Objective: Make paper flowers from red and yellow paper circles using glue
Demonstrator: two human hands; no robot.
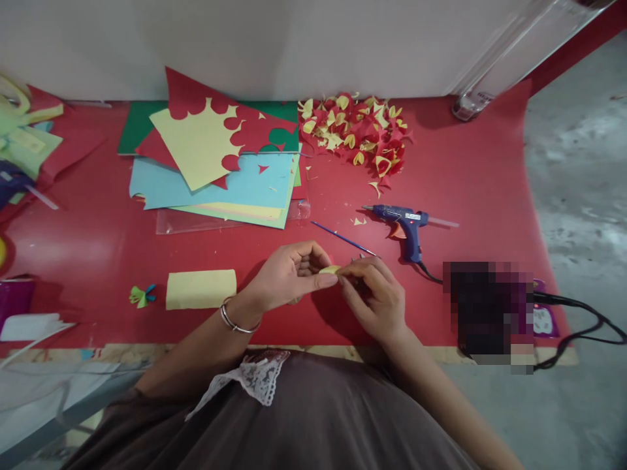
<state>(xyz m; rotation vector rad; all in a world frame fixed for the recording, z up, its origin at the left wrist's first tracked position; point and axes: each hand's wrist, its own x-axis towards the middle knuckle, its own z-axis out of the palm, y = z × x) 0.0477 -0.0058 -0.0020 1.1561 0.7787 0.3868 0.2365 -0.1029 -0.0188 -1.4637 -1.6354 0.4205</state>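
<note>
Between my two hands is a small piece of pale yellow paper [330, 269], held just above the red table covering. My left hand [294, 274] pinches it between thumb and fingers. At its right end, the fingertips of my right hand [375, 297] close on the same piece. A folded yellow paper strip [200, 289] lies left of my left wrist, with a small green and blue paper flower [142, 296] beyond it. Behind my hands rests a thin blue stick [343, 239]. The blue glue gun [404, 225] lies on its side to the right, its nozzle pointing left.
Cut sheets of yellow paper [200, 143], red, green and light blue paper [210, 179] are stacked at the back left. A heap of red and yellow paper pieces [353, 134] lies behind. Cables and a power strip [543, 321] sit at the right edge; another glue gun [17, 183] is far left.
</note>
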